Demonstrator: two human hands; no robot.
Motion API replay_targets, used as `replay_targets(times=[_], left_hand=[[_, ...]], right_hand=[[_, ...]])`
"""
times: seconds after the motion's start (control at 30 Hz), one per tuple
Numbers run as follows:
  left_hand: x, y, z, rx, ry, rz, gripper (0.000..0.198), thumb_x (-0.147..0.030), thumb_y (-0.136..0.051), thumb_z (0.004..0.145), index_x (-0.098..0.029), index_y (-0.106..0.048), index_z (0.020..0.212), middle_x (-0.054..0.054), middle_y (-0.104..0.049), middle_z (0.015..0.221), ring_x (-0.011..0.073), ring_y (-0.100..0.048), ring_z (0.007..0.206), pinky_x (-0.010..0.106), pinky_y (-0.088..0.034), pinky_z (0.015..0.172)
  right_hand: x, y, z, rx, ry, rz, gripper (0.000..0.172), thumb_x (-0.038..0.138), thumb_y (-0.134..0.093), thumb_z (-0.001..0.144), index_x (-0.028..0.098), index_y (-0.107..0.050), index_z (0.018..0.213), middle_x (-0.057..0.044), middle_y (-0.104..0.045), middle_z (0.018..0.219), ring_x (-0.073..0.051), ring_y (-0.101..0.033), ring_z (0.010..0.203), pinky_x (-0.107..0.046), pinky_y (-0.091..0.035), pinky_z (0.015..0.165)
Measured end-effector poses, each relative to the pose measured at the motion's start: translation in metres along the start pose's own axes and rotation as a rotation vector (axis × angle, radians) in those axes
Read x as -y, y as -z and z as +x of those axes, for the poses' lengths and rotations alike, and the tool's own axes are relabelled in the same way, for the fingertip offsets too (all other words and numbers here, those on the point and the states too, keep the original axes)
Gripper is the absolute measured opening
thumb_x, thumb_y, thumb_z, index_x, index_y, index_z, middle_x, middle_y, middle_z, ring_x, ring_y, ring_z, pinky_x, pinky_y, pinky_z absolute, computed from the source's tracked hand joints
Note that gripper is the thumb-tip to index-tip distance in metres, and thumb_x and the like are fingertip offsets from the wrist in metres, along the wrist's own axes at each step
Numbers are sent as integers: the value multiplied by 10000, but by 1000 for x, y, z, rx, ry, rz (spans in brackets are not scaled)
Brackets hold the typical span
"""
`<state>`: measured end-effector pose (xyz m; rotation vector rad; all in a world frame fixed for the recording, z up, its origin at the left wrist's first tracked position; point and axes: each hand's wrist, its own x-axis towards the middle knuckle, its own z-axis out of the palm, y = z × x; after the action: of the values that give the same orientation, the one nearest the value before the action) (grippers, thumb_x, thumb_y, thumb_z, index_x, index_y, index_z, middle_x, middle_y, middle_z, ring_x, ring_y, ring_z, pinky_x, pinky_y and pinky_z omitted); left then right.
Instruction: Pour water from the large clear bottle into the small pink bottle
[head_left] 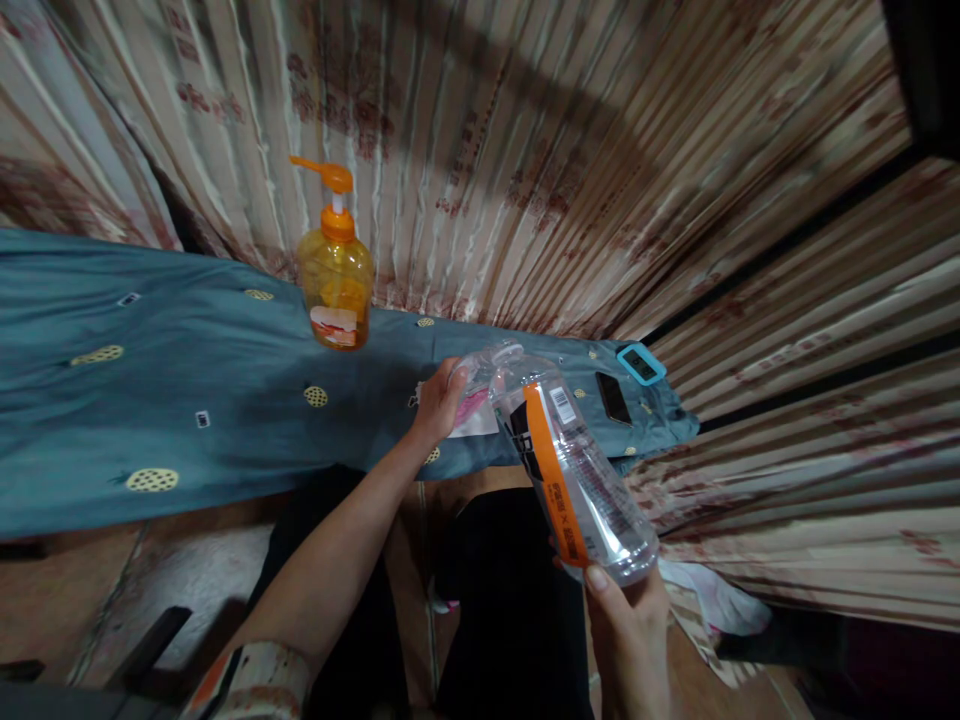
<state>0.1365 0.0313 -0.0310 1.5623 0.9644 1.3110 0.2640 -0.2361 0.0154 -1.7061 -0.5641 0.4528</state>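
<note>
The clear bottle (592,470) with the orange-and-black label (553,475) is in my grasp, tilted, its top over the near edge of the cloth-covered surface (225,350) and its base outside that edge, toward my legs (510,600). My right hand (630,615) is clamped around the base end, thumb along the side. My left hand (439,402) has its fingers closed on a clear piece of plastic (480,368) just beside the bottle's top; from here I cannot tell whether the two touch. Something pink and white (474,415) shows below those fingers, near the same edge, and I cannot make out what it is.

By the far edge, left of my hands, I see an orange pump bottle (337,285) standing upright. Toward the right end lie a dark phone (615,398) and, just beyond it, a blue-rimmed device (642,364) with a screen. A patterned curtain (442,150) hangs along the far edge.
</note>
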Motion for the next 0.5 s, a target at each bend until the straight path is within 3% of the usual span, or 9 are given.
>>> replay_targets(times=[0.5], left_hand=[[0, 0, -1, 3, -3, -26, 431, -531, -403, 983, -187, -659, 1027, 93, -738, 980, 259, -696, 956, 388, -541, 918]], right_hand=[[-2, 2, 0, 43, -8, 20, 879, 518, -810, 666, 184, -513, 1423, -98, -765, 1076, -326, -733, 984, -518, -558, 931]])
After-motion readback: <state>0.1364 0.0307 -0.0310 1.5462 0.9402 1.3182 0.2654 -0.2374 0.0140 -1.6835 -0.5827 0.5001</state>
